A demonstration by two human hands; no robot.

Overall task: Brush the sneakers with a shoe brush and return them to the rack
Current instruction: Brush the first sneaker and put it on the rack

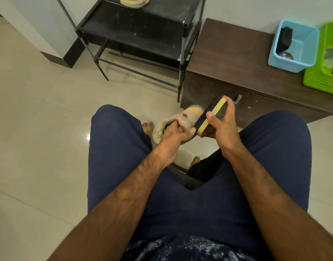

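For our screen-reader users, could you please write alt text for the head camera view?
A seated person holds a beige sneaker in the left hand and a brush in the right hand, bristles against it. A black rack stands beyond.

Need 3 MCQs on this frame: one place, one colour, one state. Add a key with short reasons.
1. Where does the light blue plastic basket stand?
A) on the brown wooden cabinet
B) on the floor tiles
C) on the person's lap

2. What colour is the back of the black-bristled shoe brush?
A) red
B) yellow
C) white

3. What is the left hand doing?
A) hanging idle
B) pressing flat on the floor
C) gripping the beige sneaker

Key:
1 A, it sits on the cabinet top.
2 B, a yellow edge shows in the right hand.
3 C, its fingers curl round the sneaker's opening.
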